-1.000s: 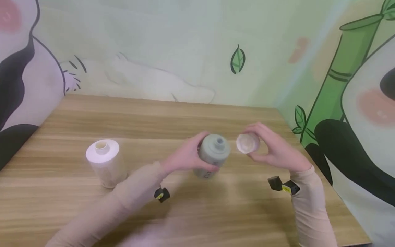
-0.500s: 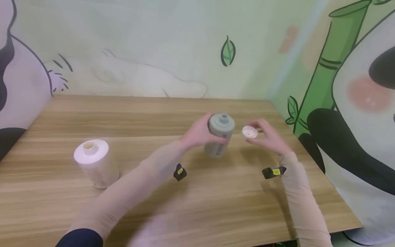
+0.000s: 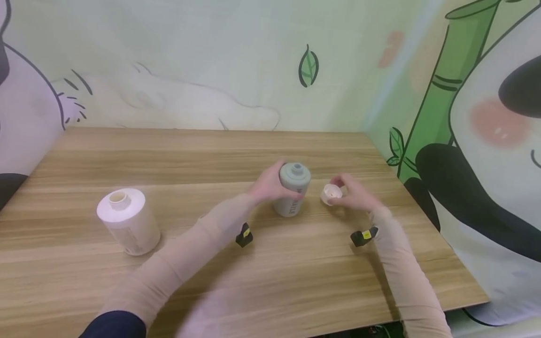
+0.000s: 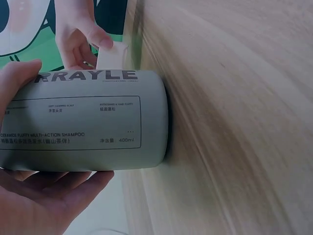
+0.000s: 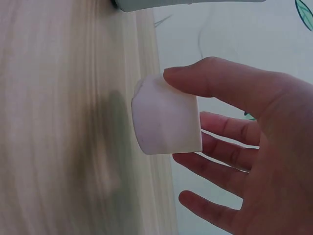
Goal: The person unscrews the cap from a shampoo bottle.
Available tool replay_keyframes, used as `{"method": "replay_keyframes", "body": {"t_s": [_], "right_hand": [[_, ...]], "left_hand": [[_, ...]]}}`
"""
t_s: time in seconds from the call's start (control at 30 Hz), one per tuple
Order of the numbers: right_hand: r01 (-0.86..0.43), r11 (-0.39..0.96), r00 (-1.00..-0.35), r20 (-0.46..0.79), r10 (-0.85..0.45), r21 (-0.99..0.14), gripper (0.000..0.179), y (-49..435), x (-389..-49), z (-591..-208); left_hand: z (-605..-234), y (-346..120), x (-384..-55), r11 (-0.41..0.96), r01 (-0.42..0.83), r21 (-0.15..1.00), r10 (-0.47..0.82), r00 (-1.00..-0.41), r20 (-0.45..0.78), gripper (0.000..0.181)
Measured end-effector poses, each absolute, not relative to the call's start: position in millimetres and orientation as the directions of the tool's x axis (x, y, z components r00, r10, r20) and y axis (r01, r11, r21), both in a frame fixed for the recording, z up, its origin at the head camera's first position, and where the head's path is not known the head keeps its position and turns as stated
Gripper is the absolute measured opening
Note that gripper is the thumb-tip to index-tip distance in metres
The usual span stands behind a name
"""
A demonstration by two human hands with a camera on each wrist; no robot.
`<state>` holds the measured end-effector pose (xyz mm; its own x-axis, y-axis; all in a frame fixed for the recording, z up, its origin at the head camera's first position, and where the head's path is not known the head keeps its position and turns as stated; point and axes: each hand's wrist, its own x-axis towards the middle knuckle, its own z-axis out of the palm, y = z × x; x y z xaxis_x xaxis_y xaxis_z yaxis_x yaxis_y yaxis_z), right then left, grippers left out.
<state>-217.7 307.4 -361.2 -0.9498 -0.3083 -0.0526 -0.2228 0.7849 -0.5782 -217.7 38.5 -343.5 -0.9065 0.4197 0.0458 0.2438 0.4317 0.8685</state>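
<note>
My left hand point(image 3: 268, 185) grips a grey-green shampoo bottle point(image 3: 294, 180) around its side, thumb in front. The bottle stands upright with its neck uncapped, its base right at the wooden table. Its printed label, reading 400ml, faces the left wrist view on the shampoo bottle point(image 4: 83, 122). To its right, my right hand point(image 3: 357, 193) pinches a small white cap point(image 3: 327, 197) between thumb and fingers. In the head view the cap's hollow side faces up; the right wrist view shows the cap point(image 5: 168, 120) from the side, close over the table.
A white bottle point(image 3: 133, 230) with an uncapped neck stands on the left of the wooden table point(image 3: 270, 277), beside my left forearm. A wall point(image 3: 203, 61) painted with pandas and bamboo rises along the table's back and right edges.
My left hand has moved the shampoo bottle away from me and lowered it to the tabletop. The right hand has lowered the cap, its hollow side now facing up. The head view has shifted.
</note>
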Motion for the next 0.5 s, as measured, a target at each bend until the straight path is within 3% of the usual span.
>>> {"method": "replay_keyframes", "body": {"t_s": [0.37, 0.5], "right_hand": [[-0.237, 0.785, -0.944, -0.056, -0.326, -0.573, 0.062, 311, -217, -374], [-0.251, 0.786, -0.937, -0.062, -0.344, -0.565, 0.066, 314, -212, -375]], "left_hand": [[-352, 40, -217, 0.439, 0.227, 0.869, 0.404, -0.914, 0.035, 0.080], [-350, 38, -213, 0.457, 0.226, 0.860, 0.441, -0.897, 0.002, 0.094]]}}
